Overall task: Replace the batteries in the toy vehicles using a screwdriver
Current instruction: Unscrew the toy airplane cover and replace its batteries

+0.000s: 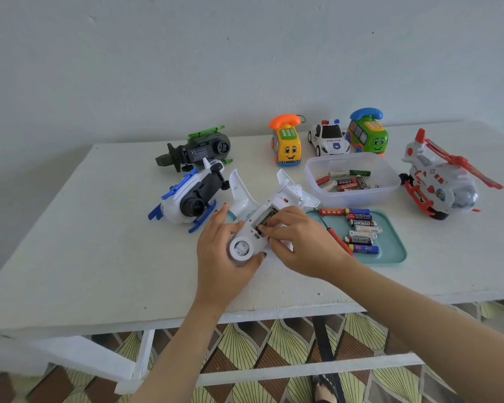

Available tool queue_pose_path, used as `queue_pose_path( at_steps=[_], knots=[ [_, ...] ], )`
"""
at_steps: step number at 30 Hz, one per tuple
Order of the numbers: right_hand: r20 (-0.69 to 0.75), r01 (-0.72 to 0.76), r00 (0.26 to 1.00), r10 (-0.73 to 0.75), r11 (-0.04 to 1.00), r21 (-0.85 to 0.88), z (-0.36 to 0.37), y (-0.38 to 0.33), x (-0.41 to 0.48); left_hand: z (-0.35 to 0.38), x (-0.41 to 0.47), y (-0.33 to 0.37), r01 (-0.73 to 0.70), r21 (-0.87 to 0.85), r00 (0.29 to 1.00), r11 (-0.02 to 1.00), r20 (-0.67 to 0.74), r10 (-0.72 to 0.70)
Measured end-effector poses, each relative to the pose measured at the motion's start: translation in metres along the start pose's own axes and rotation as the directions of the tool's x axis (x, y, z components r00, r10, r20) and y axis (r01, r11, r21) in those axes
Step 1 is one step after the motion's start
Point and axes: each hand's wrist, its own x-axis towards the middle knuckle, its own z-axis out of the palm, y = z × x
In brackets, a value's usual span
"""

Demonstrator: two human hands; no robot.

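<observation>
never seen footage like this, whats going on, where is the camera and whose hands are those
No machine here: one camera on a person's head looks down at their own hands. The left hand grips an upturned white toy plane on a white table; the right hand fingers its open battery bay, and whether it holds anything is hidden. Nearby lie a teal tray of batteries, a red screwdriver, a clear tub and other toy vehicles.
</observation>
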Motion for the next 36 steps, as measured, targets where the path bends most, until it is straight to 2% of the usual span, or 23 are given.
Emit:
queue_pose_path(
  at_steps=[5,8,12,15,17,19,21,22,24,26,28,32,36],
  knots=[
    [0.07,0.08,0.995,-0.077,0.996,-0.041,-0.009,0.002,0.007,-0.001,0.0,0.001,-0.01,-0.007,1.0,1.0,-0.015,0.009],
    [0.136,0.141,0.983,-0.124,0.981,-0.131,-0.013,0.003,0.013,0.0,0.0,0.003,0.001,-0.023,1.0,1.0,-0.028,-0.002],
    [0.194,0.118,0.979,-0.069,0.96,-0.252,-0.012,-0.004,0.019,0.0,0.0,0.004,0.021,-0.008,0.999,1.0,-0.031,-0.021],
    [0.219,0.068,0.976,-0.007,0.96,-0.273,-0.012,-0.007,0.022,0.0,0.002,0.004,0.021,-0.011,0.999,1.0,-0.034,-0.022],
    [0.232,0.029,0.972,0.023,0.975,-0.22,-0.015,-0.008,0.022,-0.001,0.002,0.004,0.01,0.0,0.999,1.0,-0.038,-0.01],
    [0.231,-0.05,0.971,0.066,0.996,-0.074,-0.02,-0.008,0.018,-0.001,0.001,0.004,0.016,0.003,0.999,1.0,-0.039,-0.016],
    [0.139,-0.113,0.984,0.108,0.993,0.03,-0.028,-0.007,0.011,-0.001,0.0,0.004,0.036,-0.013,0.999,0.999,-0.029,-0.036],
    [0.087,-0.144,0.986,0.142,0.989,0.017,-0.034,-0.004,0.008,-0.002,0.0,0.004,0.045,-0.022,0.999,0.999,-0.027,-0.046],
    [0.054,-0.246,0.966,0.252,0.965,-0.088,-0.051,0.003,-0.001,-0.002,0.0,0.006,0.065,-0.034,0.998,0.997,-0.024,-0.066],
    [0.148,-0.356,0.902,0.406,0.892,-0.278,-0.069,0.012,-0.008,-0.002,0.001,0.007,0.079,-0.034,0.997,0.996,-0.023,-0.08],
    [0.234,-0.374,0.825,0.515,0.807,-0.456,-0.082,0.02,-0.017,-0.002,0.0,0.008,0.081,-0.025,0.997,0.996,-0.014,-0.081],
    [0.329,-0.32,0.754,0.569,0.755,-0.572,-0.09,0.031,-0.039,-0.003,-0.001,0.01,0.055,-0.02,0.998,0.998,-0.006,-0.055],
    [0.308,-0.308,0.759,0.573,0.734,-0.606,-0.086,0.038,-0.049,-0.004,-0.001,0.008,0.058,-0.026,0.998,0.998,0.006,-0.058]
  ],
)
